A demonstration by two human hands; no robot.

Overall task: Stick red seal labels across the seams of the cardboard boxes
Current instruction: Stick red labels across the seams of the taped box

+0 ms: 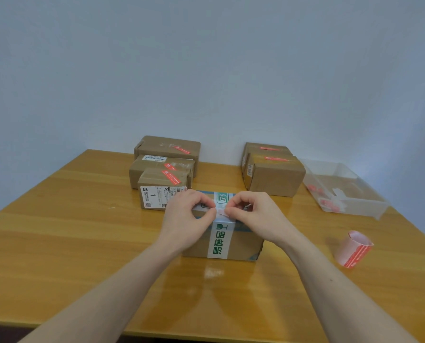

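1. The label (222, 213) sits pinched between my two hands, just above the top of the near box (241, 240), right over its white tape (220, 240). It looks pale from here, so I judge I am seeing its backing side or a strip half peeled; I cannot tell which.
2. My left hand (189, 216) has its fingers curled, thumb and forefinger nipping the label's left end. My right hand (249, 212) pinches the right end the same way.
3. Risk: the sticky side could fold onto itself or cling to a fingertip while I peel, spoiling the strip.
4. Risk: laying it along the tape instead of across the seam would leave the flaps unsealed. The glossy tape may also hold it poorly.
5. Risk: pressing unevenly could trap a wrinkle or set it crooked.
6. Behind, five boxes (168, 151) already carry red labels.
7. The label roll (353, 248) lies on the counter (58, 243) to my right, near its edge; a careless elbow could knock it off. A clear bin (355, 205) sits beyond it.
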